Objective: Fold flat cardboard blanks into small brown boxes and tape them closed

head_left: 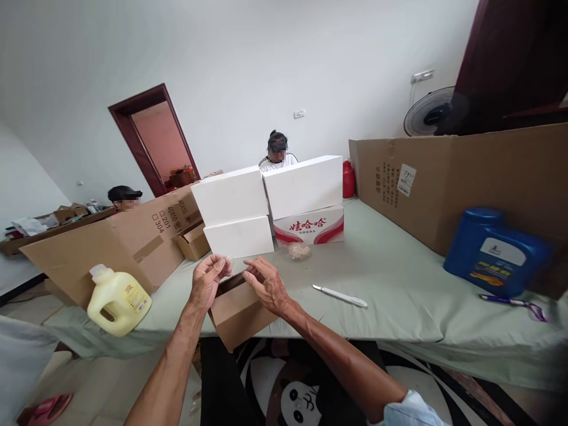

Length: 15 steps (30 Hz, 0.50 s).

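Above a small brown cardboard box (242, 313) with a dark opening, my left hand (208, 278) is closed in a pinch. A small, clear, plastic-looking piece (229, 264) shows at its fingertips; its exact kind is too small to make out. My right hand (268, 285) hovers over the same box, fingers apart and slightly bent, with nothing visible in it. Behind the hands lies a clear plastic bag (298, 252) of small pale items. A white-handled scalpel (341, 296) rests on the cloth to the right, blade pointing left.
White boxes (235, 195) and a red-and-white carton (309, 228) stand stacked ahead. A yellow jug (119, 300) is at left; a blue jug (492, 254) and purple-handled tool (510, 300) are right. Large cardboard panels (426, 195) flank the green-clothed table (390, 278). Two people sit beyond.
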Available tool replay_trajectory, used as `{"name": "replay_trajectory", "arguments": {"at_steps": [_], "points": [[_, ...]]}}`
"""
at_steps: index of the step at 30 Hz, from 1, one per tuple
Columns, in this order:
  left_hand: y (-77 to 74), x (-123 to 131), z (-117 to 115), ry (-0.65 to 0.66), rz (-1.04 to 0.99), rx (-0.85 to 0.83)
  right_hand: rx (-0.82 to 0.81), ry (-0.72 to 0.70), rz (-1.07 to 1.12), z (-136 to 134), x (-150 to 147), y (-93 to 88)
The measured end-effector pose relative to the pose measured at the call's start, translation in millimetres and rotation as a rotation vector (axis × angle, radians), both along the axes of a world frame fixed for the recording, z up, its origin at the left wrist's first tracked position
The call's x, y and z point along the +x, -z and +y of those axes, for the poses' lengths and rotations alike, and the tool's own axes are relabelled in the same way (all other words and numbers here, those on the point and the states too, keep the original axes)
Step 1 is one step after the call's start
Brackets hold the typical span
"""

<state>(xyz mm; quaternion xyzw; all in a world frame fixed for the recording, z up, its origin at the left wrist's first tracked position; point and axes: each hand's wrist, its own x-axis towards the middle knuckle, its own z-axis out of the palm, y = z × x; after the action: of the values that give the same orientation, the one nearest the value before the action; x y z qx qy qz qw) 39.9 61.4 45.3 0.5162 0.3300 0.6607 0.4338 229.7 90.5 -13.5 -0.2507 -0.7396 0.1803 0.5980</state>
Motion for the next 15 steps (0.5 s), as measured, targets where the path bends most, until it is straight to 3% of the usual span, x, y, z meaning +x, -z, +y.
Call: {"name": "replay_trajectory", "arguments": {"at_steps": [3,6,10,15], "points": [[4.2,0.3,0.0,0.009,0.035,-0.01,-0.307,-0.265,0.156,-0.7,-4.0,-12.0],[7.1,1.2,-1.5,0.018,0.066,-0.015,-0.473,-0.402,0.225,-1.2,-7.4,-22.3],[9.0,1.7,-2.9,0.019,0.091,-0.016,-0.49,-0.452,0.246,-5.3,-9.4,-25.9],[12.4,0.3,-3.5,0.034,0.108,-0.014,-0.46,-0.438,0.236,-4.4,-8.5,-14.4]]}}
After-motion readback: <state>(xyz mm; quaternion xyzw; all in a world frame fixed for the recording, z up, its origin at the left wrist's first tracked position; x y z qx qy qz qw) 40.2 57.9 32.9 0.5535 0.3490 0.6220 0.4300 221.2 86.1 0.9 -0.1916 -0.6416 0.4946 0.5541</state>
